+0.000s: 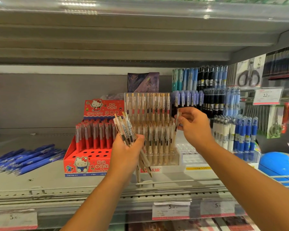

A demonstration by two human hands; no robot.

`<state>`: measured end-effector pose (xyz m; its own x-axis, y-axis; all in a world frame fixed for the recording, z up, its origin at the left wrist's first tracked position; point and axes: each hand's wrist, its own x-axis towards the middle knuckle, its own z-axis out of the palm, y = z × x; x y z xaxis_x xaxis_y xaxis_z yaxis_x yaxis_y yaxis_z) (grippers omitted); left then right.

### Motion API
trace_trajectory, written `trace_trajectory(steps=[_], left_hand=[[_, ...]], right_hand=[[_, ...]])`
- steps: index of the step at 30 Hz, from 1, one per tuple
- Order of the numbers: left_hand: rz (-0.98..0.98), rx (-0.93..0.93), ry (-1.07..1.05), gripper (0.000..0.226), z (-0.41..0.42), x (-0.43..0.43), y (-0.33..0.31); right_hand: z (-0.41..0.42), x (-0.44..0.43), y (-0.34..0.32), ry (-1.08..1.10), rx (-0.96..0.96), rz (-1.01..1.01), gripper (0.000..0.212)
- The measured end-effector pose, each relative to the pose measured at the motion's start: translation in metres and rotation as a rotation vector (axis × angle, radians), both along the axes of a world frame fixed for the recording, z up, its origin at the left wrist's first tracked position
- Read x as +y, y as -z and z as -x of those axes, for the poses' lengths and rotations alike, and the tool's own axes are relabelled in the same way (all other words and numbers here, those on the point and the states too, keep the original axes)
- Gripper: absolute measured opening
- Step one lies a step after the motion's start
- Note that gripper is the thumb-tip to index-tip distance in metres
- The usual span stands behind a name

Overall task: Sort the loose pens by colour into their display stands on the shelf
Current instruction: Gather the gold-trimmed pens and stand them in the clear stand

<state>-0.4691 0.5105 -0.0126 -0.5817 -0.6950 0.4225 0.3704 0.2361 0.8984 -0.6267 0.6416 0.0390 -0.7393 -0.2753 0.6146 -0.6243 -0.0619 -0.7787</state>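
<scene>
Beige pen bundle (126,129), gripped by left hand (125,152)

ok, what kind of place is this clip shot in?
Most likely a shop's stationery aisle: price labels along the shelf edge, a red Hello Kitty stand stocked with pens, and packaged scissors hanging at right.
</scene>
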Motion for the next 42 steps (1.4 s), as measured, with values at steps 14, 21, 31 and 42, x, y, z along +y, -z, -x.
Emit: trace_trajectory(steps=[14, 21, 31, 42], left_hand=[[-0.025, 0.036, 0.030, 0.037, 0.000, 0.000, 0.001], [-0.010, 0.053, 0.058, 0.044, -0.002, 0.002, 0.001], [0.154, 0.092, 0.055, 0.062, -0.007, -0.001, -0.005], [0.331, 0.039, 0.066, 0.055, -0.029, -0.025, -0.006]], right_hand=[[0.007, -0.008, 0.035, 0.049, 0.026, -0.235, 0.029], [-0.005, -0.006, 0.035, 0.150, 0.032, -0.139, 0.027], [-0.096, -0.025, -0.009, -0.359, 0.252, -0.193, 0.017], [-0.114, -0.041, -0.011, -0.412, 0.103, -0.245, 0.032]])
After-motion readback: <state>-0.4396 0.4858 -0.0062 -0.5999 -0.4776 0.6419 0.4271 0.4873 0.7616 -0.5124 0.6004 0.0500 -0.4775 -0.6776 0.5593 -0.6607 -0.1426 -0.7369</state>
